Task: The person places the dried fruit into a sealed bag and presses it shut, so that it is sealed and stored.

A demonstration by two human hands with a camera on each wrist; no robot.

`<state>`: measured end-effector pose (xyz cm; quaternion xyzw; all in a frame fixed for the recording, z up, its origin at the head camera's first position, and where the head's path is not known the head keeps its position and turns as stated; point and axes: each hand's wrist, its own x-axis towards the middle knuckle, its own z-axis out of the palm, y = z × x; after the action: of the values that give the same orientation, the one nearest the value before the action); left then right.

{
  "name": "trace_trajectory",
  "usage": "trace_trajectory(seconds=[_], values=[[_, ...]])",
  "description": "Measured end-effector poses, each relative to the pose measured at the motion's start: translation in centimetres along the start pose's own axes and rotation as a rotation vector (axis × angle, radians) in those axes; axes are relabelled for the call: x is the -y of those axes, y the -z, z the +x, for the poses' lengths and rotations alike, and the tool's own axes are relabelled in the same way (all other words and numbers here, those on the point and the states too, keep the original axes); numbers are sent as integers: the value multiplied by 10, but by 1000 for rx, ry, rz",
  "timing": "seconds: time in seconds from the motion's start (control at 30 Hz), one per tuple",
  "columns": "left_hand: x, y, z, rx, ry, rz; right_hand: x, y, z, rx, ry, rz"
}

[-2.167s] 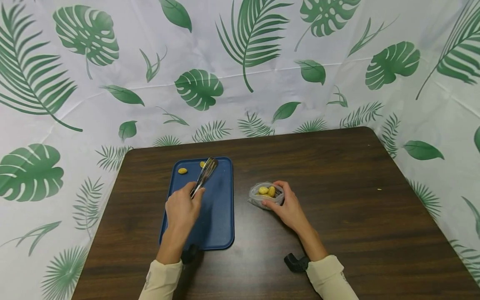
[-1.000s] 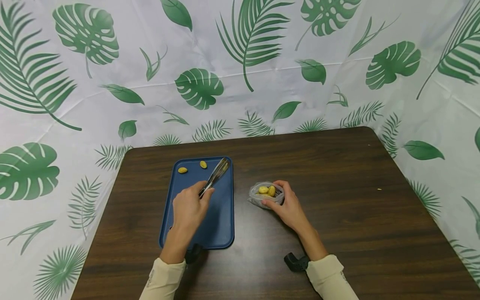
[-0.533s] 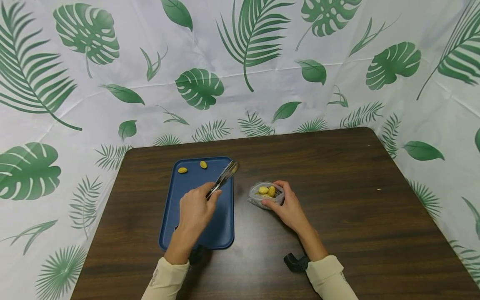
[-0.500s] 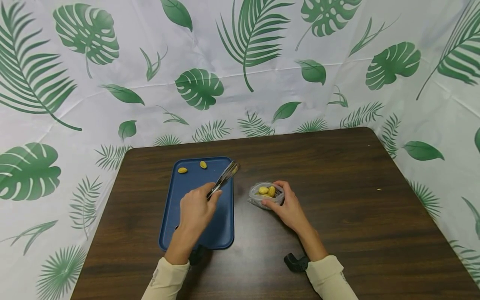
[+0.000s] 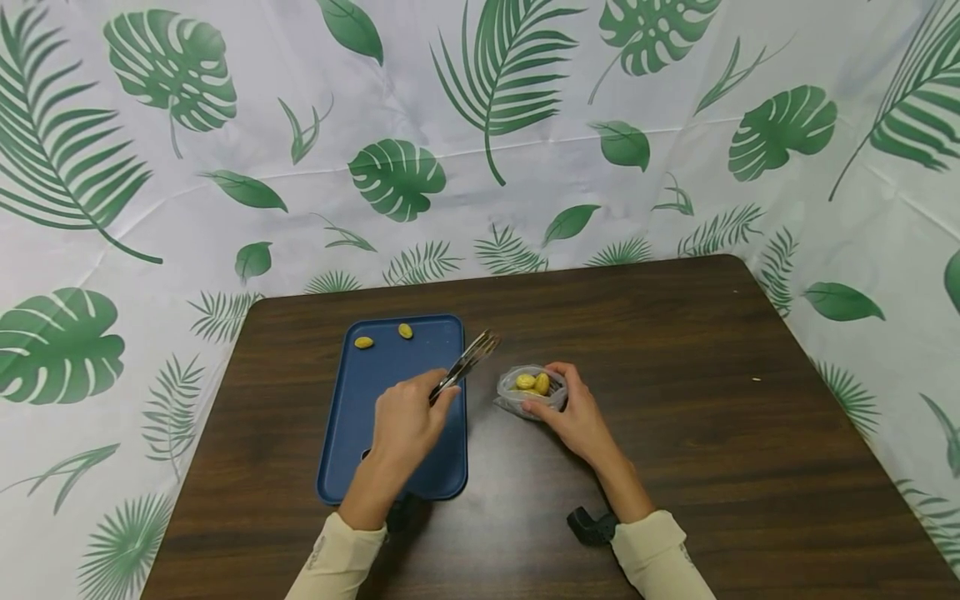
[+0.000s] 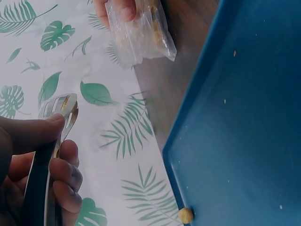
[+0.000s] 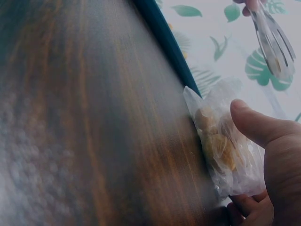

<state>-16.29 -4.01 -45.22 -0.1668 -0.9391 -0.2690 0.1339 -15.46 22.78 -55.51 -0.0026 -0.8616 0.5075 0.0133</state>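
Bag (image 5: pixel 517 403) sits pinched in the right hand (image 5: pixel 576 412), near tongs (image 5: pixel 459 367) the left hand (image 5: pixel 408 419) grips.

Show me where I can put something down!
The biggest bare patch of table is right of the bag and right hand, with just tiny specks. A narrower strip lies left of the tray. It's crowded between tray and bag, where the tongs in the left hand reach.
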Motion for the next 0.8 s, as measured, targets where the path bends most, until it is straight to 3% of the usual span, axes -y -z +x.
trace_trajectory(seconds=[0.8], values=[[-23,-15,-1,85,-87,-6,2,0,0,-6,-1,-1]])
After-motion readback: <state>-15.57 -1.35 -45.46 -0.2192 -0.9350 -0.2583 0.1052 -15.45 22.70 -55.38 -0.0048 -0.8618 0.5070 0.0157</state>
